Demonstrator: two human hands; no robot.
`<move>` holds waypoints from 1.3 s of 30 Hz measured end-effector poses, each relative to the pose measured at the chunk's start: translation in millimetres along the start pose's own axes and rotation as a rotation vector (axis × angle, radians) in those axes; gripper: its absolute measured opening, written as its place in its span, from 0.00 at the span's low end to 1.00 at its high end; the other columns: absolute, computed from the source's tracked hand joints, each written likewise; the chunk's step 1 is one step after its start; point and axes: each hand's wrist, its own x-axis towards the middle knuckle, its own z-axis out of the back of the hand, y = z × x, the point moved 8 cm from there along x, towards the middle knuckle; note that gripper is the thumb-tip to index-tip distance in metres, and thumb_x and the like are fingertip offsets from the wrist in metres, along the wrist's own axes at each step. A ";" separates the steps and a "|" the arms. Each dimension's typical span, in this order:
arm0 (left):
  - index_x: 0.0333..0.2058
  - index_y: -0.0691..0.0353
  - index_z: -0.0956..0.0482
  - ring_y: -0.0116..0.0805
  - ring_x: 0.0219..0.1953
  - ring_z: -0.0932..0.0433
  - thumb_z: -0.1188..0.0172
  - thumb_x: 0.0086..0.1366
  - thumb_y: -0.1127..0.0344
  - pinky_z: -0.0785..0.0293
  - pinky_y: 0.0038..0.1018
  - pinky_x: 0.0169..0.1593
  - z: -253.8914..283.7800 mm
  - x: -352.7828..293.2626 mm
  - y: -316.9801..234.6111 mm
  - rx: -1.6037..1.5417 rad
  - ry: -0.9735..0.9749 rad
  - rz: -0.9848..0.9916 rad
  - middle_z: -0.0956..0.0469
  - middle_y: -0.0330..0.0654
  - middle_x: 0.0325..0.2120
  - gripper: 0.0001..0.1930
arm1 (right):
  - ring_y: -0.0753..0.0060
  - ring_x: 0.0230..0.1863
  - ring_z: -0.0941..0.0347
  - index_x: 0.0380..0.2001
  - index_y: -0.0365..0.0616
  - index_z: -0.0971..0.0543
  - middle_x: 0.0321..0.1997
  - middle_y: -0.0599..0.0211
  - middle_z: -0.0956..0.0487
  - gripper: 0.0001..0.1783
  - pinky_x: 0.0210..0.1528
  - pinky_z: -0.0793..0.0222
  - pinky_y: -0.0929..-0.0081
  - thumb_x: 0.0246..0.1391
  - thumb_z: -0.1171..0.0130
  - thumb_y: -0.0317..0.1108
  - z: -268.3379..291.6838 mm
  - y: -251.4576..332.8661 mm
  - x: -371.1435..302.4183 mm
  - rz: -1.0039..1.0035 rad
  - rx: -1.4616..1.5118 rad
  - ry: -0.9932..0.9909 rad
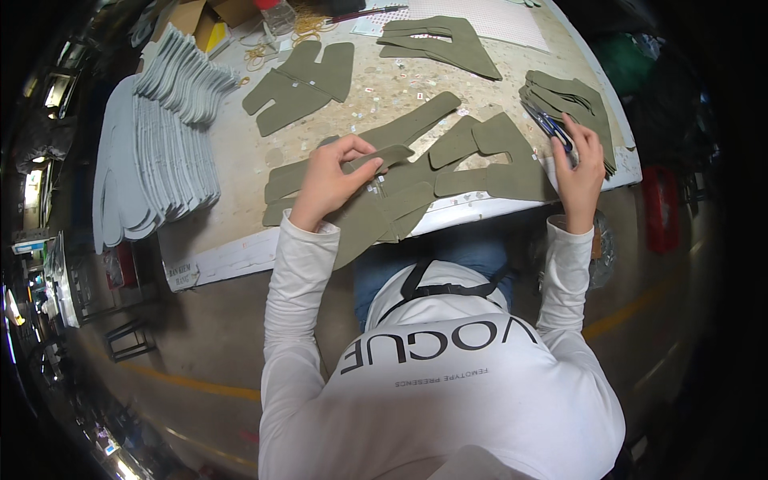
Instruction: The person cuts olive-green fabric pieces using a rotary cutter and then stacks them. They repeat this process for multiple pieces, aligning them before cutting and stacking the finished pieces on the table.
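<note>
A worker's left hand (336, 178) pinches an upturned olive piece (392, 155) between thumb and fingers, just above overlapping olive cutouts (412, 200). The right hand (584, 166) curves over a blue-handled tool (550, 128) beside a right-hand olive pile (584, 100); whether it grips or merely touches the tool cannot be told. One cutout beneath the left hand overhangs the near white edge (232, 258). Open room stretches between the cutouts and a tall stack of pale grey pieces (176, 168) at left. Farther back lie an olive group (300, 90) and a layered olive pile (448, 44). Small paper bits dot the worn tabletop (240, 184), with rubber bands (310, 29) and a red-lidded jar (278, 18) toward the far side. Beyond, a yellow line (192, 384) crosses the floor (216, 336), and a red crate (661, 210) stands at right.
</note>
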 end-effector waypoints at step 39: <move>0.36 0.69 0.25 0.26 0.31 0.19 0.37 0.58 0.77 0.24 0.20 0.29 1.5 -133.9 -47.5 -0.091 -0.502 0.031 0.23 0.51 0.48 0.08 | 0.59 0.36 0.23 0.49 0.35 0.22 0.43 0.53 0.23 0.21 0.41 0.28 0.71 0.50 0.48 0.20 -21.2 163.9 -3.7 0.228 0.553 0.488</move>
